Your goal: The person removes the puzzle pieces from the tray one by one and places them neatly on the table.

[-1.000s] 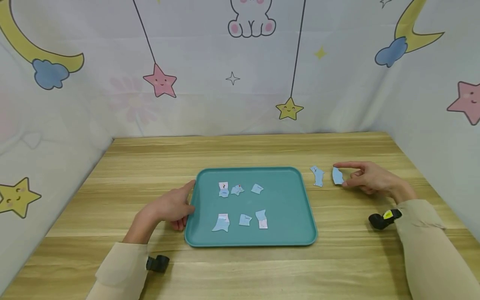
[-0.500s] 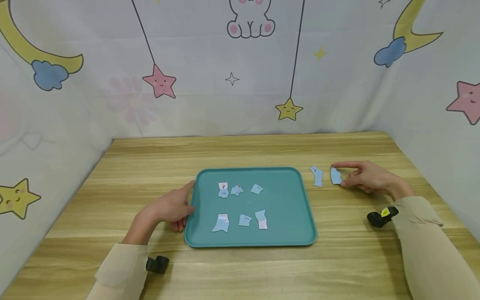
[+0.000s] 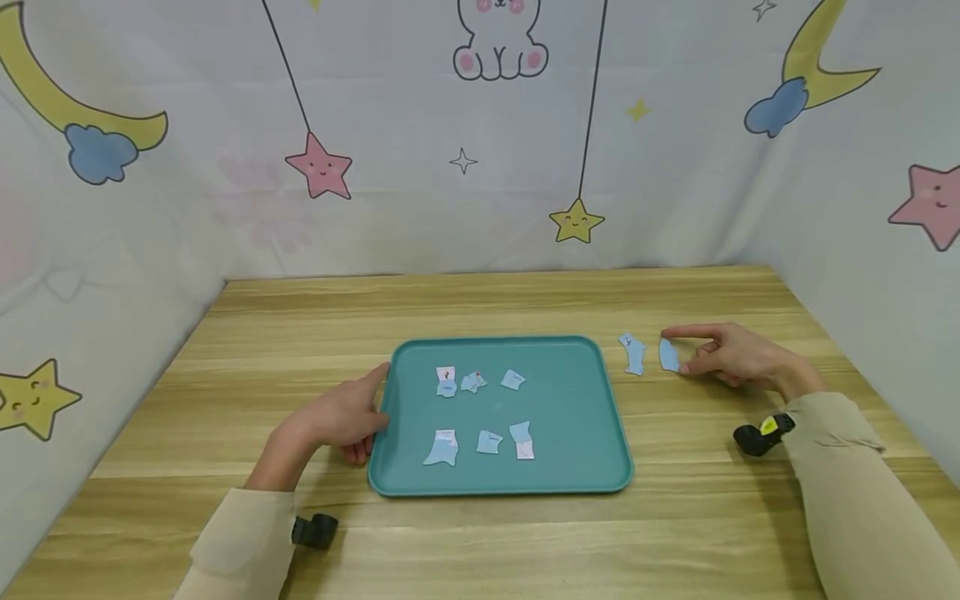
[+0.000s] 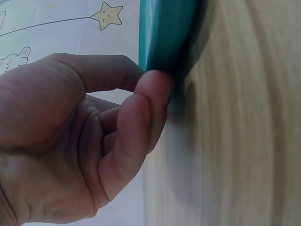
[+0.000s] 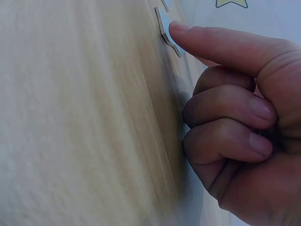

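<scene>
My left hand [image 3: 341,415] holds the left edge of a teal tray [image 3: 577,467], its index finger lying along the rim and its thumb at the edge. In the left wrist view the other fingers [image 4: 134,127] curl below the tray's side. At the right, my right hand [image 3: 738,354] pinches a light blue puzzle piece [image 3: 669,356] between index finger and thumb, flat on the table. Its remaining fingers are folded in the right wrist view. A second blue puzzle piece [image 3: 633,354] lies between that one and the tray.
Several small blue and white puzzle pieces lie on the tray in two rows, including one [image 3: 441,450] at front left and one [image 3: 513,379] at back. The wooden table [image 3: 480,550] meets a patterned cloth [image 3: 397,217] behind and at both sides.
My right hand has slid the puzzle piece slightly left, nearer the second piece. The left hand stays at the tray's edge. The view has shifted a little.
</scene>
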Available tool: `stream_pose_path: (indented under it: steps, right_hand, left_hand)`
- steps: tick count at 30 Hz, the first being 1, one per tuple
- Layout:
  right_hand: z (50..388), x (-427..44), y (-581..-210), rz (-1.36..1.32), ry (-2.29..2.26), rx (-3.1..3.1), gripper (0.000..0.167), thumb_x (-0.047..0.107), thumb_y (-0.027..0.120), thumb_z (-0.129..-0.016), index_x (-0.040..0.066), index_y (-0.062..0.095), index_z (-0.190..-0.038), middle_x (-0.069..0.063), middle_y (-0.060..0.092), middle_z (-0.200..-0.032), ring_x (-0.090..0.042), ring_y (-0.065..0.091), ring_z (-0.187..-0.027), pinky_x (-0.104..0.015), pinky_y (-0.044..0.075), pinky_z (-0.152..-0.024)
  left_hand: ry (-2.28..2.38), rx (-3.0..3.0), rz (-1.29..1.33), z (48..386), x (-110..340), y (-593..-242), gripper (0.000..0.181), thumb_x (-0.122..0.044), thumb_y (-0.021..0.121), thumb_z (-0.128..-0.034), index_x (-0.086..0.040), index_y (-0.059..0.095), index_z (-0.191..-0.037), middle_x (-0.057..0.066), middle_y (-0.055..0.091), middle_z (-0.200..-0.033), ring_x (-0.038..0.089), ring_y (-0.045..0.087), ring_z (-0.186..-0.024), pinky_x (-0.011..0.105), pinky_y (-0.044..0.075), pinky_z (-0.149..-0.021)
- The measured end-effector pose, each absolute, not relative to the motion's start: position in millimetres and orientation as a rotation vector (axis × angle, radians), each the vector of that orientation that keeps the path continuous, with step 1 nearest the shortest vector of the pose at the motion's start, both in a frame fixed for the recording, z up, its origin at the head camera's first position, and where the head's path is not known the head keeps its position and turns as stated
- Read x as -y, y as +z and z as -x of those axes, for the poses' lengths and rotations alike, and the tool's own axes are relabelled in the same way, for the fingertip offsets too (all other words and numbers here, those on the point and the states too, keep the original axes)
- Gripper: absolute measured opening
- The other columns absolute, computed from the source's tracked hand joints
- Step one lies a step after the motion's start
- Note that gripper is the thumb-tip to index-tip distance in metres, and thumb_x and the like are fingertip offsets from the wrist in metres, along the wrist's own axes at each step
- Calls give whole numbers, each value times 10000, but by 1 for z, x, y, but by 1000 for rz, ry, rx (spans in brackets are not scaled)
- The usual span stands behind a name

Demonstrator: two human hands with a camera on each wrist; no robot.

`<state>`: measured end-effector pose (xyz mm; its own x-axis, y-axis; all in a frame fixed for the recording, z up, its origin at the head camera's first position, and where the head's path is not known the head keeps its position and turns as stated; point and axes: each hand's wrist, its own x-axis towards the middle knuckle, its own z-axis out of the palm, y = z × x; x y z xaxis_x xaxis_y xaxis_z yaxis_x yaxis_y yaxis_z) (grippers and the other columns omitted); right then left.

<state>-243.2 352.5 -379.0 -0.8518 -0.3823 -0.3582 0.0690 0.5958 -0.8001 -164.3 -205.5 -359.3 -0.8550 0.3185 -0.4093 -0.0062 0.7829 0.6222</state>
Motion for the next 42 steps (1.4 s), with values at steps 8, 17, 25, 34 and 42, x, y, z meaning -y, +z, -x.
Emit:
stream_pose_path:
  steps: [8,17,25,34,42]
  right_hand:
    - [240,-354,-380,233,-1234,-2321,801,151,756,-963,62,352,-1648,75,387,-595,-57,277,-474,-206,295,-464]
    - [236,-346,-376,252,-1294,-2402,724,174,750,-977,74,424,-1616,65,357,-607,-82,314,-467,-290,338,-435]
    - [231,-331,-373,251,-1309,-2482,648,234,757,-980,63,506,-1552,83,348,-609,-65,292,-481,-265,324,-449]
    - [216,-300,-358,361,-1305,-2556,583,231,778,-965,83,578,-1492,66,442,-658,-71,344,-530,-276,346,-490]
    - [206,-270,-346,485,-1320,-2540,559,168,802,-937,60,618,-1454,28,512,-734,-74,389,-578,-259,376,-519]
  left_hand:
    - [853,-2474,-253,164,205,-360,841,-18,523,-1003,50,18,-1672,93,627,-595,157,622,-448,326,589,-490]
    - [864,-2472,-253,164,205,-358,846,-16,524,-997,45,20,-1674,93,626,-594,157,618,-445,325,587,-487]
    - [858,-2471,-235,163,205,-358,841,-22,527,-1005,44,22,-1674,94,627,-600,157,618,-448,322,590,-491]
    - [854,-2476,-234,164,205,-359,849,-16,526,-995,36,21,-1676,99,627,-597,160,619,-445,324,589,-485]
    - [851,-2472,-230,163,205,-359,855,-23,526,-996,31,14,-1679,98,629,-599,157,616,-446,322,589,-489]
